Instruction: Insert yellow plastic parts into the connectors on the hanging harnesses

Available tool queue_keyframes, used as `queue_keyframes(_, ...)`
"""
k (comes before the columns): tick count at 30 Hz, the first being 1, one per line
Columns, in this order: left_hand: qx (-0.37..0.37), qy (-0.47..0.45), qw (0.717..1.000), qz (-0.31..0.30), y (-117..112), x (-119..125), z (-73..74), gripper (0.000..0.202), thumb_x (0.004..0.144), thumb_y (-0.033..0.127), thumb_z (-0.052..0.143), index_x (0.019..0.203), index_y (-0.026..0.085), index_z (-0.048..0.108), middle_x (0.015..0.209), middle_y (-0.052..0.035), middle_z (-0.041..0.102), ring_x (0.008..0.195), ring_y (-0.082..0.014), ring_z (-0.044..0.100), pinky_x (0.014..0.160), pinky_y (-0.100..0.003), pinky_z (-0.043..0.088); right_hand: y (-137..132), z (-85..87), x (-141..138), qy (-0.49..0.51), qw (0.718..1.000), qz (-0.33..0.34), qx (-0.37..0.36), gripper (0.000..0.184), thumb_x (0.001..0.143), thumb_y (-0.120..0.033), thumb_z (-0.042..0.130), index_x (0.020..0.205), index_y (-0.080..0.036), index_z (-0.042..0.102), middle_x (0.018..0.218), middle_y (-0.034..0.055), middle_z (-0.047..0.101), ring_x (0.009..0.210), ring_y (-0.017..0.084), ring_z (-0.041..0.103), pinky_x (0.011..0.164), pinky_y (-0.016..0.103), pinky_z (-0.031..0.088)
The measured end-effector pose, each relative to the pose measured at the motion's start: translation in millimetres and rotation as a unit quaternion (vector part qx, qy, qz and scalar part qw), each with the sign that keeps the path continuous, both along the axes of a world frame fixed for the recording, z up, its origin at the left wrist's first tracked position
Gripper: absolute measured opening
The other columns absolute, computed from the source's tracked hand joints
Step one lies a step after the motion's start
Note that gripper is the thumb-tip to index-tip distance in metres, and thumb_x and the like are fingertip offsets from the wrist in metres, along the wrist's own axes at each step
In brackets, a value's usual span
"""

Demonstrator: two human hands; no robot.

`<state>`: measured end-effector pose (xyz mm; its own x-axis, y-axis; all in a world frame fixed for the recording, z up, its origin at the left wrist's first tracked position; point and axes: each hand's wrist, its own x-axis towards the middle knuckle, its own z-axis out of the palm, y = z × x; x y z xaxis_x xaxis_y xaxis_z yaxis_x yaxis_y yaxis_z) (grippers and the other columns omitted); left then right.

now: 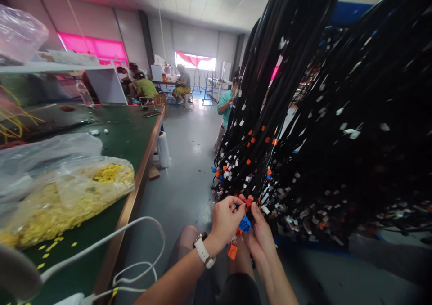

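Observation:
My left hand, with a white-strapped watch on its wrist, is closed in a pinch at the left side of a red connector. What lies between its fingertips is too small to make out. My right hand grips the red connector from the right, thumb along its side. Just below, between both hands, hangs a blue connector. Lower still is an orange connector, over my lap. Black cable bundles come down from above and end in many small connectors near my fingers.
On the left stands a green-topped table with a clear bag of small yellow pieces. A white cable loops off its edge. More hanging black cables fill the right side. Several people sit farther back, one behind the cables.

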<state>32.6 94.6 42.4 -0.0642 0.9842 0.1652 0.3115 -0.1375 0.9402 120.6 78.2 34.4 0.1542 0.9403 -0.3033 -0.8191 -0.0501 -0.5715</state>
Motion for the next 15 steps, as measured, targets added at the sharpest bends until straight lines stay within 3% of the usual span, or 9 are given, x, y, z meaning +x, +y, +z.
queue_keyframes(15, 0.009, 0.03, 0.999, 0.016, -1.9, 1.1, 1.4, 0.015, 0.074, 0.027, 0.053, 0.07, 0.018, 0.064, 0.05, 0.0056, 0.04, 0.049, -0.0086, 0.036, 0.05, -0.021, 0.022, 1.0, -1.9, -0.7, 0.003, 1.0, 0.009, 0.005, 0.025, 0.067, -0.025, 0.074, 0.091, -0.023, 0.068, 0.095, 0.0009, 0.073, 0.09, 0.017, 0.066, 0.083, 0.031, 0.052)
